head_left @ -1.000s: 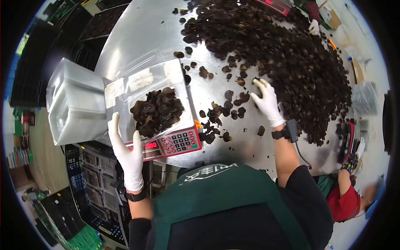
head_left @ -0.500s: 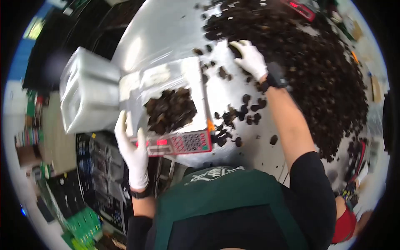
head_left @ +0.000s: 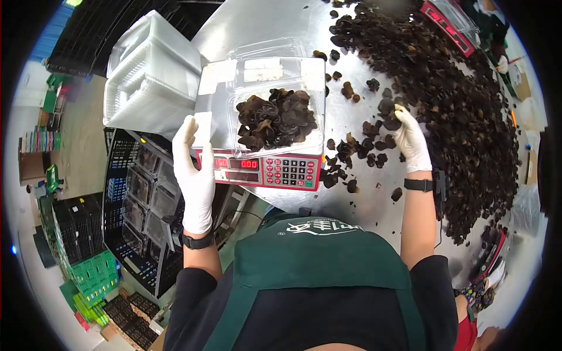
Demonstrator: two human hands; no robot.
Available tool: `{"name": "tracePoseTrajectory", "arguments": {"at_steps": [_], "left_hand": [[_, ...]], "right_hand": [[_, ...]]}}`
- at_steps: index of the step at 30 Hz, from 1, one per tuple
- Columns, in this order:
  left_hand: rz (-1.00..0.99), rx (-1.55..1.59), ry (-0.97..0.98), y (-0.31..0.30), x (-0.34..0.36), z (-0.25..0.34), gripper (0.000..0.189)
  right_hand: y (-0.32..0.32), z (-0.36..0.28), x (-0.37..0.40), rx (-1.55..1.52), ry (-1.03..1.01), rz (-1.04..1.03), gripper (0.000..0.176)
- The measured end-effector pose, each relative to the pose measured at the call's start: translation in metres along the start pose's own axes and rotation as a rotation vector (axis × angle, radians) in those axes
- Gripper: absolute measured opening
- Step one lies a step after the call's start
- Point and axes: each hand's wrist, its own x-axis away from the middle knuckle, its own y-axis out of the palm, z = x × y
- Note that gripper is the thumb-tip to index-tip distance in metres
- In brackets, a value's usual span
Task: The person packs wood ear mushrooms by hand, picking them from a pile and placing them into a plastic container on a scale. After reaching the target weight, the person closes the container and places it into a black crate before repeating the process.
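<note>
My right hand [head_left: 413, 140], in a white glove, pinches a dark wood ear mushroom [head_left: 391, 121] over loose pieces on the metal table. To the left, a clear plastic tray heaped with wood ear mushrooms [head_left: 275, 120] rests on the white pan of a red-fronted digital scale [head_left: 301, 169], whose display reads 0.00. Beside the scale's left front corner is my gloved left hand [head_left: 195, 175], thumb and fingers apart, with nothing in it. Scattered wood ear mushrooms lie between the scale and my right hand.
A big pile of wood ear mushrooms [head_left: 468, 128] covers the table's right side, with another red scale [head_left: 448, 28] at its far edge. Nested clear plastic containers [head_left: 149, 82] stand left of my scale. A black crate [head_left: 137, 216] with clear containers sits below left.
My right hand has drawn back from the far edge of the loose pieces, nearer my body and rightward in view. The left hand stays beside the scale; the camera view has shifted.
</note>
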Motion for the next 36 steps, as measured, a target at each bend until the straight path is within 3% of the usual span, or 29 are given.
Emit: {"name": "tracePoseTrajectory", "arguments": {"at_steps": [2,6,9,11,13,16,21,23,36], "left_hand": [[-0.055,0.029,0.043,0.003,0.003,0.003,0.052],[-0.074,-0.033,0.143,0.002,0.005,0.016,0.050],[0.025,-0.032,0.101,-0.014,0.002,0.005,0.050],[0.121,-0.081,0.099,-0.033,-0.001,0.001,0.049],[0.192,-0.099,0.080,-0.049,-0.001,-0.009,0.048],[0.231,-0.041,0.032,-0.060,0.004,-0.018,0.046],[0.178,0.037,-0.013,-0.050,0.013,-0.024,0.045],[0.171,0.054,-0.026,-0.043,0.011,-0.017,0.043],[0.050,0.104,-0.017,-0.019,0.003,-0.012,0.048]], "right_hand": [[0.001,0.004,0.012,-0.162,0.074,-0.197,0.024],[0.011,0.016,0.025,-0.303,0.114,-0.177,0.024],[0.001,0.024,0.029,-0.415,0.125,-0.237,0.022],[-0.010,0.028,0.030,-0.531,0.158,-0.019,0.027],[-0.020,0.033,0.035,-0.604,0.121,-0.221,0.031],[-0.017,0.033,0.044,-0.541,0.096,-0.168,0.035],[-0.029,0.038,0.037,-0.189,0.059,0.037,0.033],[-0.029,0.031,0.036,-0.254,0.099,-0.075,0.037],[0.006,0.018,0.049,-0.219,0.040,-0.053,0.035]]}}
